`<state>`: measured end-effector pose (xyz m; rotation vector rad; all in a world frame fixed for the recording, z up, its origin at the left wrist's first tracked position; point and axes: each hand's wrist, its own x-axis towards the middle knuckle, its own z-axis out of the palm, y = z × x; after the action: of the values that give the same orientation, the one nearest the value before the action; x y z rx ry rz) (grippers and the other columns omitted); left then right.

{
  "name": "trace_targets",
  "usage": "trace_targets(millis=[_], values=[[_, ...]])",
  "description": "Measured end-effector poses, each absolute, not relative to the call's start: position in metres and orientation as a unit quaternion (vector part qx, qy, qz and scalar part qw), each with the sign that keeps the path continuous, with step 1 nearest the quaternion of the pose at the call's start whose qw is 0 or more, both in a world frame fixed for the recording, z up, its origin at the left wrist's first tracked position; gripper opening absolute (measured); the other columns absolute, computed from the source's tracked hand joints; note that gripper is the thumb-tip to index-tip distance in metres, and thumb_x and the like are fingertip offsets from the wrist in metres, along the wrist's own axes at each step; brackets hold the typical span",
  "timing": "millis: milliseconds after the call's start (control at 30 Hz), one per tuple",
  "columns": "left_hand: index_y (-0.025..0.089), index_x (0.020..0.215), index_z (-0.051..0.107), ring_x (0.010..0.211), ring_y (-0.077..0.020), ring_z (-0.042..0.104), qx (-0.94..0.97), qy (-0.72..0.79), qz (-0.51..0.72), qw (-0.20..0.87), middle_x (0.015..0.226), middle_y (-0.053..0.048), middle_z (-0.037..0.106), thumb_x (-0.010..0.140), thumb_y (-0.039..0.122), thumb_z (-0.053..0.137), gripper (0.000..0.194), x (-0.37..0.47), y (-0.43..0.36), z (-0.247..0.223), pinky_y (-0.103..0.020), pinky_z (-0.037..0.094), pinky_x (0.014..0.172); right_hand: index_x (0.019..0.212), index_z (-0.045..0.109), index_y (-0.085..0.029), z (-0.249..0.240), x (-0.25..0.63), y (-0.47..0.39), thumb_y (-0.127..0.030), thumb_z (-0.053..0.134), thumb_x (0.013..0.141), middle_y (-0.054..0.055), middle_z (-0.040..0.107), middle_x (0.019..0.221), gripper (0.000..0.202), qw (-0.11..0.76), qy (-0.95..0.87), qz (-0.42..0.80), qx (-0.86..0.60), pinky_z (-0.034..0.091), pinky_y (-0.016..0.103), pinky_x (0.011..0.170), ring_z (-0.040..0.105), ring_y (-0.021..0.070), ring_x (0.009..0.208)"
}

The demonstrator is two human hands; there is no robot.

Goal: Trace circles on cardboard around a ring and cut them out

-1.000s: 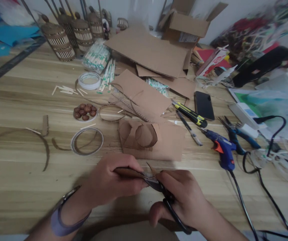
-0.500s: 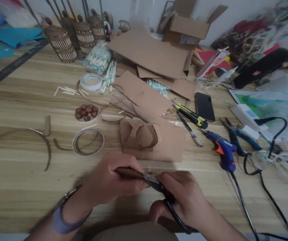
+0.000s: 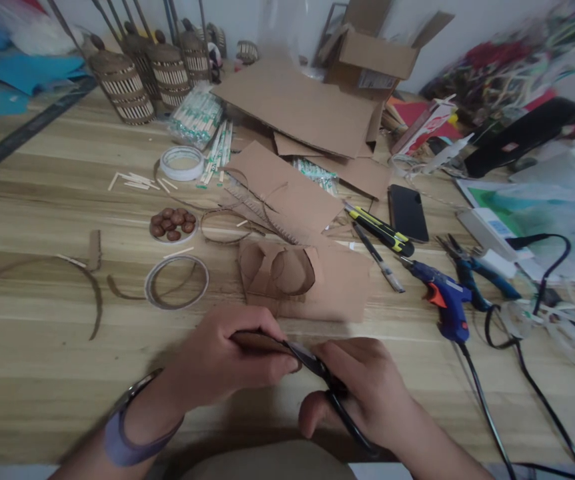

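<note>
Gone is the thin brown scrap that stuck up by the black-handled metal scissors point(image 3: 323, 375). The right hand point(image 3: 367, 383) grips them; the left hand point(image 3: 222, 353) pinches a flat brown cardboard piece point(image 3: 255, 341), its edge at the blades. Looks like trimming; the next snip needs steady holding.

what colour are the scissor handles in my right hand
The scissor handles are black; the head view shows them best.

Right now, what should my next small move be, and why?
Probably one short snip with the scissors along the cardboard piece's edge: the left hand pinches the piece, and the right hand grips the scissors, their blades lying right at that edge.
</note>
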<state>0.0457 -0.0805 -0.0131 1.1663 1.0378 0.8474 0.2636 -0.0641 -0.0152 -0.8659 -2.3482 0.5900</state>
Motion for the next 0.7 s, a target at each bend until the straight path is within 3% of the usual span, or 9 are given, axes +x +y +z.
trace_targets(millis=[133,233,367,500,700], values=[[0.019,0.068,0.072,0.051,-0.0106,0.048,0.454,0.462,0.384,0.658,0.055,0.003,0.061,0.071,0.032,0.082,0.017,0.048,-0.078,-0.01,-0.02,0.035,0.045,0.07,0.056,-0.02,-0.015,0.264,-0.062,-0.088,0.045,0.086,-0.008,0.041,0.049,0.071,0.288,-0.834,0.312,-0.351,0.028,0.023,0.039,0.037,0.0086,0.041],[0.021,0.069,0.076,0.054,-0.0127,0.056,0.442,0.461,0.435,0.634,0.057,0.001,0.067,0.069,0.031,0.085,0.014,0.049,-0.076,-0.01,-0.02,0.043,0.048,0.085,0.062,-0.019,-0.012,0.265,-0.061,-0.092,0.036,0.084,-0.007,0.048,0.055,0.078,0.283,-0.81,0.362,-0.365,0.033,0.021,0.04,0.042,0.0102,0.044],[0.025,0.075,0.081,0.061,-0.0143,0.066,0.438,0.438,0.475,0.625,0.069,0.0,0.077,0.069,0.024,0.087,0.009,0.048,-0.076,-0.014,-0.02,0.051,0.055,0.085,0.065,-0.019,-0.01,0.265,-0.061,-0.094,0.05,0.077,-0.005,0.052,0.057,0.077,0.266,-0.811,0.37,-0.367,0.033,0.021,0.042,0.044,0.0108,0.047],[0.027,0.078,0.083,0.061,-0.0125,0.065,0.425,0.414,0.491,0.637,0.069,0.002,0.078,0.07,0.023,0.09,0.012,0.048,-0.077,-0.019,-0.018,0.05,0.055,0.082,0.067,-0.017,-0.012,0.264,-0.063,-0.094,0.054,0.074,-0.005,0.054,0.057,0.078,0.277,-0.82,0.344,-0.363,0.028,0.023,0.043,0.044,0.0098,0.046],[0.027,0.077,0.081,0.064,-0.0097,0.064,0.348,0.38,0.527,0.676,0.07,0.004,0.077,0.068,0.034,0.096,0.018,0.048,-0.077,-0.026,-0.015,0.049,0.059,0.078,0.066,-0.017,-0.015,0.264,-0.065,-0.094,0.047,0.077,-0.004,0.053,0.057,0.08,0.274,-0.837,0.317,-0.352,0.027,0.024,0.043,0.042,0.0102,0.046]])
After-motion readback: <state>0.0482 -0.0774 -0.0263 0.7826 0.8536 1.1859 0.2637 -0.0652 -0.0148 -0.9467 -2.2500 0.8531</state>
